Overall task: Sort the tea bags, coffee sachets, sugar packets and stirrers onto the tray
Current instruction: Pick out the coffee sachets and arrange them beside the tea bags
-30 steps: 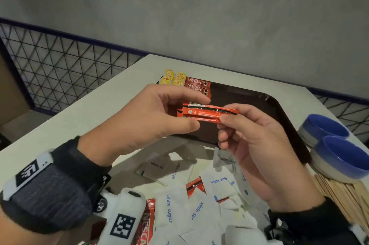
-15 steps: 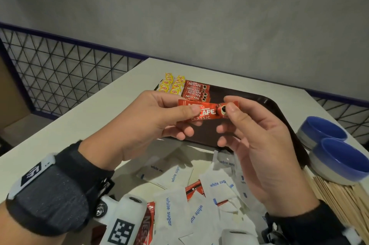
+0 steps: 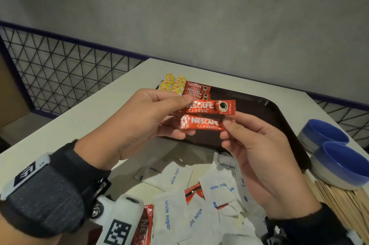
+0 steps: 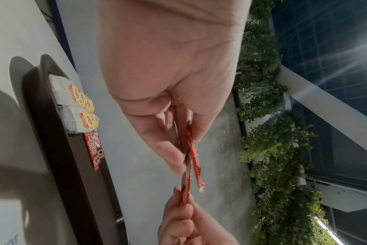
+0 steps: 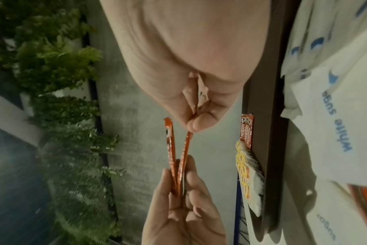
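Note:
Two red Nescafe coffee sachets are held over the dark brown tray (image 3: 269, 108). My left hand (image 3: 183, 113) pinches the left ends of both. The upper sachet (image 3: 209, 106) sticks out to the right; the lower sachet (image 3: 202, 122) is pinched at its right end by my right hand (image 3: 226, 127). The left wrist view shows the pair (image 4: 194, 159) spread in a narrow V. On the tray's far left corner lie yellow-tagged tea bags (image 3: 173, 85) and a row of coffee sachets (image 3: 196, 90). White sugar packets (image 3: 173, 176) and wooden stirrers (image 3: 343, 202) lie on the table.
Two blue bowls (image 3: 323, 132) (image 3: 343, 162) stand at the right, beside the tray. More red sachets (image 3: 192, 192) lie among the sugar packets near me. A wire mesh fence (image 3: 60, 77) runs behind the table's left edge, and a grey wall stands behind.
The sachets were held stacked, edge towards me; now they face me. My right hand has drawn the lower one down from the upper, fanning them apart.

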The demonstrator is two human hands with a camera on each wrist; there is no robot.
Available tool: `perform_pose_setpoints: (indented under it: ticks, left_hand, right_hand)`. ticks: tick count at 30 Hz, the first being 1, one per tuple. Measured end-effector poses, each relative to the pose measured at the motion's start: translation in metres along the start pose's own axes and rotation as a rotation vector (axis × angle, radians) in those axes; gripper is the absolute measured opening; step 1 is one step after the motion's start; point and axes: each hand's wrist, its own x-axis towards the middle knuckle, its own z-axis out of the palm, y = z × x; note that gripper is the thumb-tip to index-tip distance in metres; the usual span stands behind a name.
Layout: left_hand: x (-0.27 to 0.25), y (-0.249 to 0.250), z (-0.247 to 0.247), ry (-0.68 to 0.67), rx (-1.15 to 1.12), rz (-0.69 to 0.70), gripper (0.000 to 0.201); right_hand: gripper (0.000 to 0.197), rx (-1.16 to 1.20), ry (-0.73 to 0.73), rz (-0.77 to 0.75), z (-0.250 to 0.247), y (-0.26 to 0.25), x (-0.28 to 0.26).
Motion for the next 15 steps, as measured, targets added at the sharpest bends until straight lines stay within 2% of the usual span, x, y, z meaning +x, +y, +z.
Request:
perform_pose_setpoints:
  ticks: [2,5,7,11,15]
  left_hand:
    - [0.002,-0.002,-0.002,0.04,0.021,0.006,0.026]
    - [0.004,-0.002,-0.005,0.054,0.061,-0.003,0.025]
    - [0.004,-0.001,-0.007,0.03,0.059,-0.003,0.027]
    - [0.001,-0.001,-0.006,-0.063,0.052,0.013,0.028]
    - [-0.001,-0.003,0.0,-0.093,0.083,0.018,0.015]
  right_hand:
    - [0.018,0.135,0.059,0.06,-0.002,-0.004,0.001]
    - [0.024,0.516,0.138,0.116,-0.004,-0.018,0.001]
    - [0.027,0.585,0.175,0.095,-0.008,-0.023,0.001]
    - [0.021,0.313,0.149,0.074,-0.008,-0.022,-0.001]
    - [0.021,0.059,-0.015,0.116,0.003,-0.016,-0.005]
